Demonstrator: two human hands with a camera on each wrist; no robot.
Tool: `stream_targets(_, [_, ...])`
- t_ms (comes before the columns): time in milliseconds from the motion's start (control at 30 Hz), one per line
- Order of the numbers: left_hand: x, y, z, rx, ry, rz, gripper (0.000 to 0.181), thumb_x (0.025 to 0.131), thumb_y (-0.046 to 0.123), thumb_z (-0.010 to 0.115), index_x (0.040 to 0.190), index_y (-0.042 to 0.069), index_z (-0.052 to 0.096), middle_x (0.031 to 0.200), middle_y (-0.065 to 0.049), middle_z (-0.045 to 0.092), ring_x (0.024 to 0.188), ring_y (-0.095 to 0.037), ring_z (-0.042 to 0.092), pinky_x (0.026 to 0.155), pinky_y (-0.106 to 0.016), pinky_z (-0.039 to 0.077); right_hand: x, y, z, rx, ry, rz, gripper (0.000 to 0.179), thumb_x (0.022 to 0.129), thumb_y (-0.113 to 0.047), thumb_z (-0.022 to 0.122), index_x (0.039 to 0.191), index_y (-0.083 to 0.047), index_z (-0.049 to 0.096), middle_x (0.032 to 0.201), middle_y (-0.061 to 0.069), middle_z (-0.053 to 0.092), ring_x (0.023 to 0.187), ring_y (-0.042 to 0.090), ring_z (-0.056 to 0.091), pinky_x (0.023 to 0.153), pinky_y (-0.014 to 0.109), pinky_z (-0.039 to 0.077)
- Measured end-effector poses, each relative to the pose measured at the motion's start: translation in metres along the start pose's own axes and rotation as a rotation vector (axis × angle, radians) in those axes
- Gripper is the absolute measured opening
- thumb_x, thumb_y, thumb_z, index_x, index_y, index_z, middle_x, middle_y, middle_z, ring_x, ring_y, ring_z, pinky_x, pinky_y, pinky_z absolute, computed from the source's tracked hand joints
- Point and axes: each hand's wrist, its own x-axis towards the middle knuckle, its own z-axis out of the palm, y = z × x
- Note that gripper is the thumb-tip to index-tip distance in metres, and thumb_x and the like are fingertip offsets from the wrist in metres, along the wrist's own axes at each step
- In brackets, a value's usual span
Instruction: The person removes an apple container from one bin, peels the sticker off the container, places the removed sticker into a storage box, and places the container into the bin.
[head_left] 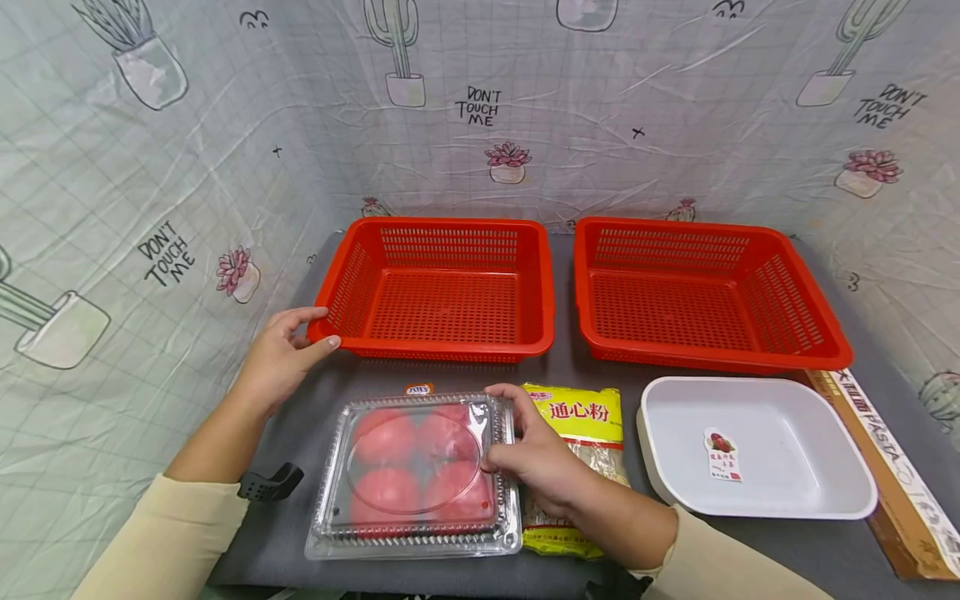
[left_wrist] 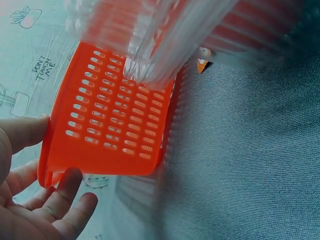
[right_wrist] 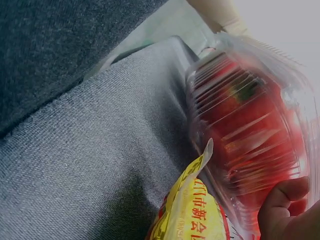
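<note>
My left hand (head_left: 283, 354) pinches the front left corner of the left red basket (head_left: 435, 346). In the left wrist view, thumb and fingers (left_wrist: 75, 215) lie on either side of the basket's rim (left_wrist: 47, 145). My right hand (head_left: 536, 458) grips the right side of a clear plastic box (head_left: 416, 475), thumb over the lid. Several red tomatoes (right_wrist: 250, 125) show through its wall in the right wrist view. The box is tilted above the grey cloth. Beside it, partly behind my right hand, lies a yellow macaroni bag (head_left: 581, 412).
Another red basket (head_left: 705, 354) stands at the back right. In front of it sits a white tray (head_left: 795, 433) with a sticker, and a long pasta box (head_left: 892, 467) lies at the right. A small orange label (head_left: 418, 389) peeks out behind the clear box. Patterned cloth walls (head_left: 570, 108) enclose the table.
</note>
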Motion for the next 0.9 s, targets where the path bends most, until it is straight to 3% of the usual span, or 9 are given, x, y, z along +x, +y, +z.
stream_targets(333, [-0.001, 0.001, 0.002, 0.001, 0.009, 0.015, 0.059, 0.101, 0.02, 0.075, 0.152, -0.001, 0.055, 0.152, -0.027, 0.041, 0.115, -0.04, 0.063, 0.072, -0.012, 0.052, -0.007, -0.009, -0.002, 0.038, -0.031, -0.018, 0.084, 0.079, 0.01, 0.065, 0.152, -0.018, 0.036, 0.139, 0.021, 0.042, 0.101, 0.032, 0.065, 0.076, 0.045, 0.063])
stream_targets(700, [-0.001, 0.001, 0.001, -0.005, 0.012, 0.027, 0.059, 0.101, 0.02, 0.075, 0.152, -0.002, 0.055, 0.151, -0.029, 0.041, 0.116, -0.043, 0.063, 0.074, -0.011, 0.053, -0.013, -0.032, -0.007, 0.028, -0.001, 0.011, 0.085, 0.08, 0.008, 0.067, 0.153, -0.023, 0.037, 0.134, 0.022, 0.042, 0.104, 0.034, 0.066, 0.078, 0.045, 0.063])
stream_targets(800, [-0.001, 0.0, 0.002, 0.004, 0.015, 0.031, 0.059, 0.101, 0.02, 0.076, 0.152, -0.001, 0.055, 0.151, -0.029, 0.042, 0.112, -0.038, 0.065, 0.073, -0.011, 0.053, -0.013, -0.039, -0.008, 0.034, -0.002, -0.003, 0.084, 0.081, 0.009, 0.066, 0.153, -0.021, 0.036, 0.135, 0.023, 0.041, 0.108, 0.035, 0.065, 0.08, 0.048, 0.064])
stream_targets(900, [-0.001, -0.001, 0.002, 0.011, 0.018, 0.036, 0.059, 0.1, 0.02, 0.077, 0.151, -0.001, 0.056, 0.15, -0.028, 0.042, 0.104, -0.023, 0.066, 0.073, -0.011, 0.053, -0.014, -0.048, -0.008, 0.018, 0.004, -0.019, 0.082, 0.08, 0.009, 0.065, 0.152, -0.021, 0.037, 0.136, 0.023, 0.04, 0.108, 0.035, 0.062, 0.079, 0.047, 0.063])
